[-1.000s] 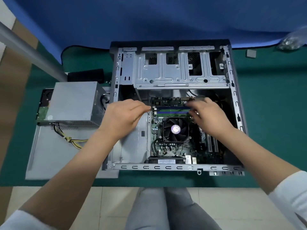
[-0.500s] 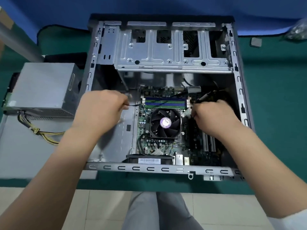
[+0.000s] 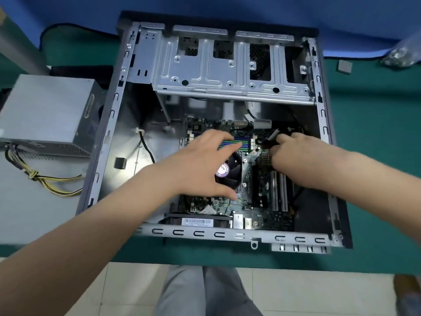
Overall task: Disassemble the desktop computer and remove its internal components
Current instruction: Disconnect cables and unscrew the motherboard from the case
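Observation:
An open grey computer case lies on its side on the green mat. Inside it sits the motherboard with a black CPU fan and blue and green memory slots. My left hand hovers flat over the fan, fingers spread, holding nothing. My right hand is further right inside the case, its fingers pinched on a cable connector at the board's far right. The connector's lower part is hidden by my fingers.
A grey power supply with yellow and black wires rests left of the case on a metal panel. The drive cage spans the case's far side. A plastic bag and small grey square lie far right.
My left hand has moved right from the case's left side to above the fan and opened. My right hand shifted up to the connector. The view has closed in on the case.

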Tool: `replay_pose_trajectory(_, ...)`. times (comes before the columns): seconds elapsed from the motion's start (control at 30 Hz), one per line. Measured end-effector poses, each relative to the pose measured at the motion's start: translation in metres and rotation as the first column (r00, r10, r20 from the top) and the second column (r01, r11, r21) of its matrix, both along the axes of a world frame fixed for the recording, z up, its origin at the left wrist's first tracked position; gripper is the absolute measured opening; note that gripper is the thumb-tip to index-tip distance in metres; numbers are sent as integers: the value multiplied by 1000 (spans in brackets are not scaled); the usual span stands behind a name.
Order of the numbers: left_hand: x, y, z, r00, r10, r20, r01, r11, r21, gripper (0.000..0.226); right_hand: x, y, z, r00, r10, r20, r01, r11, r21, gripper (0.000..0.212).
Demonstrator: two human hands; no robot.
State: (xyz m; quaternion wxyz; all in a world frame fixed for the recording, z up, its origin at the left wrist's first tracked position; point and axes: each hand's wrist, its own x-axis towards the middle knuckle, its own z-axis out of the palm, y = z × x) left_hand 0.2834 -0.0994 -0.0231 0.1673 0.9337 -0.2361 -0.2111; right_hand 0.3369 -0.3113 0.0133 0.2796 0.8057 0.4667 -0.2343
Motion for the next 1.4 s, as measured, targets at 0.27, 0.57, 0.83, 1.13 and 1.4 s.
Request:
replay_pose_trajectory(0.27, -5, -4, -33, 990, -64, 125, 48, 991, 127, 112, -23, -7, 2, 978, 142, -151, -142, 990, 12, 24)
replay_pose_trajectory(0.57, -5, -2, -37, 987, -68, 146, 54, 994, 96, 107, -45, 7, -6, 978, -136, -158, 83, 949, -303, 28)
replay_pose_trajectory(0.83, -4, 1, -37, 987, -55, 150, 46, 997, 59, 105, -35, 16, -22, 899, -344, -271, 199, 873, -446, 18)
replay_pose_trajectory(1.13, -4, 2, -37, 985, -54, 166, 46, 998, 50, 104, -47, 21, -28, 937, -337, -88, 272, 865, -422, 36)
replay_pose_trajectory(1.4, -5, 2, -39, 984, -52, 171, 47, 998, 33, 105, -48, 21, -34, 934, -350, -68, 286, 850, -443, 37)
